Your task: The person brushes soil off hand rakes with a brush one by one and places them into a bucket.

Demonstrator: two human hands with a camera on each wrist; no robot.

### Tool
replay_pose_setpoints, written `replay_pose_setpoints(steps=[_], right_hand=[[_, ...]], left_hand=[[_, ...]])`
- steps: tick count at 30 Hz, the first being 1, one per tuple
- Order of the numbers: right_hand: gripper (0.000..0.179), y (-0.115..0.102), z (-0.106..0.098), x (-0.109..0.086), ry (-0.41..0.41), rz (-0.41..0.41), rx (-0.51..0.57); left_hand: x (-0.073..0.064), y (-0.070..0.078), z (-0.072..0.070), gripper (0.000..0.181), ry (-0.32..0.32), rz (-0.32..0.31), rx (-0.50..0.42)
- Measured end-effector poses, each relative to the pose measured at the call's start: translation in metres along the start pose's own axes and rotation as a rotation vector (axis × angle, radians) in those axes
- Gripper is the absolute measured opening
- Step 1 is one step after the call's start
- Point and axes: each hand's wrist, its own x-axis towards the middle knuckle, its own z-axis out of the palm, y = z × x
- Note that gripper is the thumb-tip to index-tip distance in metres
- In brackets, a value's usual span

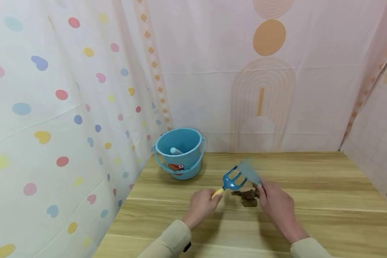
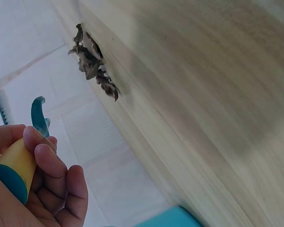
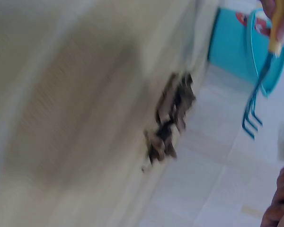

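Note:
My left hand (image 1: pixel 201 205) grips the yellow handle of a small blue hand rake (image 1: pixel 232 183), its curved tines pointing away and to the right. In the right wrist view the rake's bent tines show in profile. My right hand (image 1: pixel 278 205) holds a flat, blurred blue-grey brush (image 1: pixel 249 171), with a toothed or bristled edge visible in the left wrist view. The brush head overlaps the rake's tines in the head view. Beneath the tools, crumpled dry brown leaves (image 1: pixel 249 195) lie in a small heap on the wooden tabletop (image 1: pixel 316 179).
A light-blue bucket (image 1: pixel 184 157) with its handle hanging down in front stands at the back left. A pale-blue stick-like end (image 1: pixel 175 151) shows inside it. Patterned curtains (image 1: pixel 209 100) enclose the table's back and sides.

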Motion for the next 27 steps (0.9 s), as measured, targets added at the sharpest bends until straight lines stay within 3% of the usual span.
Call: replay_pose_setpoints(steps=[4,12,23,27], right_hand=[[0.033,-0.006,0.009,-0.015,-0.060,-0.074,0.013],[0.034,0.001,0.013,-0.022,-0.152,0.049,-0.069],[0.036,0.013,0.007,-0.017,-0.182,0.080,-0.106],[0.033,0.021,0.003,-0.014,-0.121,0.083,-0.090]], left_hand=[[0.002,0.001,-0.003,0.032,0.015,0.011,0.012],[0.002,0.000,-0.003,0.029,-0.010,0.002,0.021],[0.000,0.003,-0.001,0.034,-0.012,-0.001,0.026],[0.000,0.001,-0.001,0.032,-0.013,-0.005,0.019]])
